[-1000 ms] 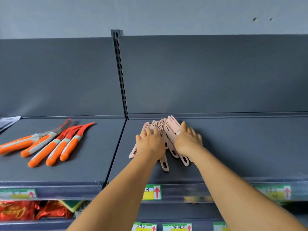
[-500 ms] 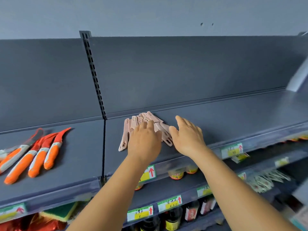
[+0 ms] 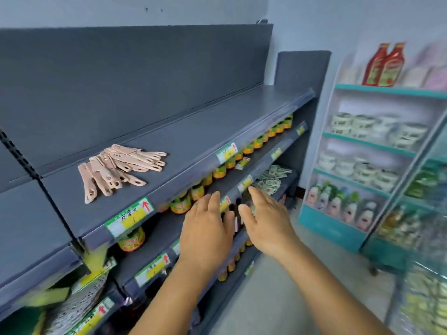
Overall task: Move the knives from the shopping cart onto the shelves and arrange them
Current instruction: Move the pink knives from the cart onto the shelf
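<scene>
Both hands have come off the pink knives [image 3: 121, 169], which were under the palms a moment ago and now lie fanned in a loose heap on the top shelf [image 3: 217, 131], above the green price tag [image 3: 130, 217]; that batch looks placed, so I'd guess the person is turning away for more. The left hand [image 3: 205, 228] and right hand [image 3: 263, 221] hang below and right of the knives, palms down, fingers straight and spread, holding nothing.
</scene>
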Motion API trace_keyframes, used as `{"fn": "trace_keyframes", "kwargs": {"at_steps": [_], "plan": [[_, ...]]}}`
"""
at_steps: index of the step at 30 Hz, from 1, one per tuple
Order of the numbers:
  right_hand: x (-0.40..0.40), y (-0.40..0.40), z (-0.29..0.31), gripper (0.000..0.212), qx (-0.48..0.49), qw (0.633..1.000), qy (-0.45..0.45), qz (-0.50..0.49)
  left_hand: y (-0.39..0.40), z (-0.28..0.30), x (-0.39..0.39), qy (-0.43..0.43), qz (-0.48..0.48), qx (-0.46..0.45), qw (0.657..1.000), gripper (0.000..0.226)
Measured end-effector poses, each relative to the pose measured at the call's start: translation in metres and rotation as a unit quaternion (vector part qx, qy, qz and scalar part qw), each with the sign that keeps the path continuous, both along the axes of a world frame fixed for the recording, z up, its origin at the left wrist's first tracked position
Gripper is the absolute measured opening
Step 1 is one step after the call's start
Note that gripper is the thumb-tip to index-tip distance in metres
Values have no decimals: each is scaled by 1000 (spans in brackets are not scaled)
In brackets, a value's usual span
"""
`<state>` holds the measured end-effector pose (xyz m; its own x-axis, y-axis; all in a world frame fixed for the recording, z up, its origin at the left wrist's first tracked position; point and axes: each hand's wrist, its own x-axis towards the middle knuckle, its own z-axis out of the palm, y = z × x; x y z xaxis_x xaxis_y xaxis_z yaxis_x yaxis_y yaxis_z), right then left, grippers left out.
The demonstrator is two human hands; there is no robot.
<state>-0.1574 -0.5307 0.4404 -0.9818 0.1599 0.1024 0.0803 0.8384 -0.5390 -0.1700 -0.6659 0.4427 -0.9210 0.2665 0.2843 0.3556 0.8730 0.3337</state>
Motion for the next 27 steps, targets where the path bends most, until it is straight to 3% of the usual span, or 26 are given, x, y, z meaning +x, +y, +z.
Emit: {"fn": "trace_keyframes", "kwargs": {"at_steps": [7,15,27], "plan": [[101,77,-61,56,6,985,-80,-155,73,-56,51,-64,-118,-33,990,56],[205,164,-111,54,-33,940,-152,-305,176,-99,117,-114,-259,-90,955,57],[332,328,-188,56,-86,901,-201,-375,353,-162,225,-192,-332,-135,914,53]]}}
